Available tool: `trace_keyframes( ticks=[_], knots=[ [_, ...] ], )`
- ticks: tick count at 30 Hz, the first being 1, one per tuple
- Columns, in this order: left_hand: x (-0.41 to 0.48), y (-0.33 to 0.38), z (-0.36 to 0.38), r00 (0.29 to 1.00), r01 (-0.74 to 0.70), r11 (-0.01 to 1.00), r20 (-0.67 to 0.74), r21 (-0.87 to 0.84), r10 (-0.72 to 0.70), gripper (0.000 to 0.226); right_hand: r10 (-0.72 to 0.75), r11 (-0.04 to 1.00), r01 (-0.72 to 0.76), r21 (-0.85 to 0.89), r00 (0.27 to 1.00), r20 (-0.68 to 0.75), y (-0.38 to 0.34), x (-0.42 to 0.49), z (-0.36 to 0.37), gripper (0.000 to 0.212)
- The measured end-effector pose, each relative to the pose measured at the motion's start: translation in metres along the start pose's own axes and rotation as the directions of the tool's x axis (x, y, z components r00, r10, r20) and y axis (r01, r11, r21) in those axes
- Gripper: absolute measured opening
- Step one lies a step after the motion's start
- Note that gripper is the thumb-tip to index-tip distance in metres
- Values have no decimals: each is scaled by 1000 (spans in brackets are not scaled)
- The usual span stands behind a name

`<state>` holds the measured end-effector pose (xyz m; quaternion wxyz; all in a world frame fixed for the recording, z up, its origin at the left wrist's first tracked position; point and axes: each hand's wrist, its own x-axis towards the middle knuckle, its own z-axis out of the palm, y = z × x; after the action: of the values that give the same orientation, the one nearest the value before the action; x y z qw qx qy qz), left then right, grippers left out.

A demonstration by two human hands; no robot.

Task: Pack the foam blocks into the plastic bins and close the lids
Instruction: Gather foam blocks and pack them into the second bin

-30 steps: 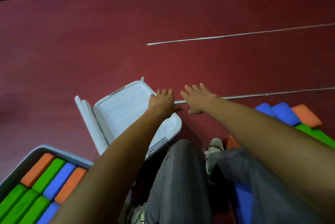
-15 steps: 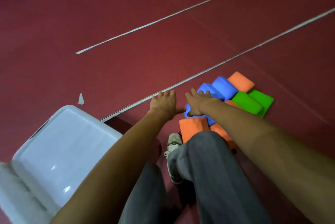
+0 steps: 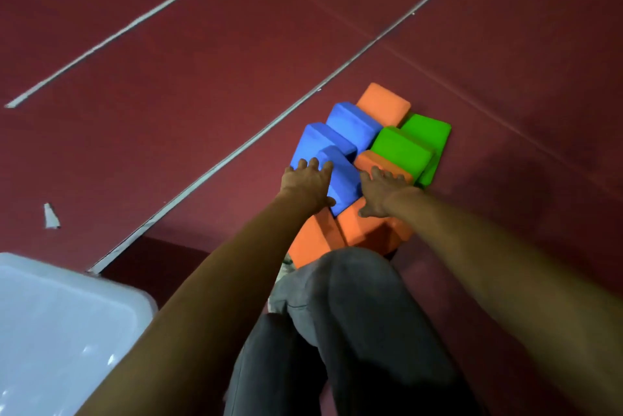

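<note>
Off the white lid (image 3: pixel 60 331) now: left hand (image 3: pixel 308 181) and right hand (image 3: pixel 379 191) lie straight-fingered, gripping nothing, on unpacked foam blocks (image 3: pixel 401 149).

Left hand (image 3: pixel 308 184) and right hand (image 3: pixel 379 194) reach forward, palms down, fingers (image 3: pixel 313 164) extended.

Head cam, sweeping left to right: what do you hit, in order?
white bin → left hand → blue block between the hands → right hand → green blocks
</note>
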<state>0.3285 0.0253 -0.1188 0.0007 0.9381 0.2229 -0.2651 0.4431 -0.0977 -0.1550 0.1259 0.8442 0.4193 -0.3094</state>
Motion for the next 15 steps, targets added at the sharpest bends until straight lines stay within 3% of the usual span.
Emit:
trace_keyframes(
  ticks=[6, 9, 12, 15],
  knots=[
    [45, 23, 12, 995, -88, 993, 45, 73, 85, 84, 110, 981, -119, 154, 992, 65, 27, 27, 24, 101],
    [68, 29, 13, 990, -136, 986, 56, 93, 131, 82, 145, 959, -150, 239, 989, 39, 36, 41, 29, 88],
    [92, 35, 9, 985, -172, 983, 5, 67, 172, 73, 169, 963, -138, 229, 978, -120, 45, 57, 26, 67],
    [121, 36, 3, 987, -158, 987, -19, 23, 159, 66, 199, 972, -135, 192, 907, -372, 58, 74, 20, 50]
  ],
)
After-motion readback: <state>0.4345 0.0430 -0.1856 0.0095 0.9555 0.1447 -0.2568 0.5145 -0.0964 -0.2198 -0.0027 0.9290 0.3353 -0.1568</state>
